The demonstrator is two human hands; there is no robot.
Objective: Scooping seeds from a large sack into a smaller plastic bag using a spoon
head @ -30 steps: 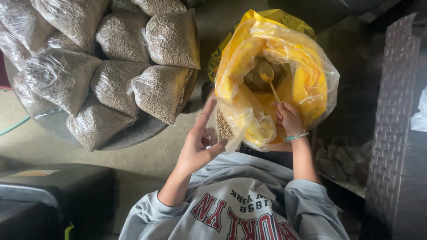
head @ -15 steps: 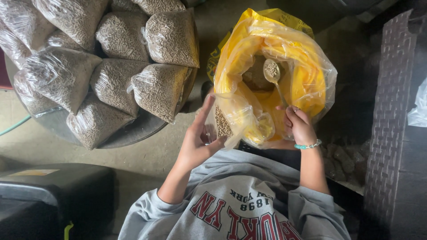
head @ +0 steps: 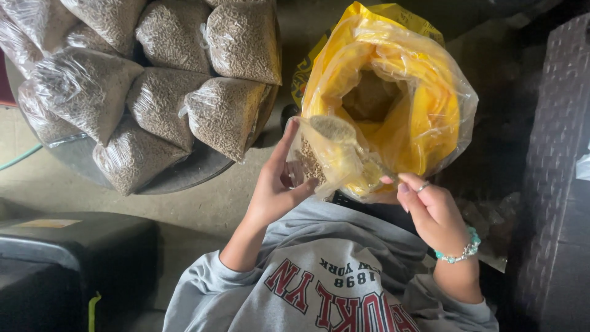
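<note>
The right hand (head: 433, 212) pinches the handle of a scoop (head: 335, 129) heaped with pellets, its bowl poised over the small clear bag (head: 316, 161) that the left hand (head: 276, 184) holds open at the rim, fingers spread. Best to keep the bag mouth wide and tip slowly — spills fall between the knees. Half a second ago the scoop stood inside the yellow sack (head: 424, 104); now it is out, over the bag — filled bags (head: 153, 86) lie nearby.

A grey sweatshirt (head: 332, 289) with red, white-edged block lettering and smaller dark print covers the person. The right hand (head: 433, 212) wears a ring (head: 421, 187); a turquoise bead bracelet (head: 461, 249) circles that wrist.
</note>
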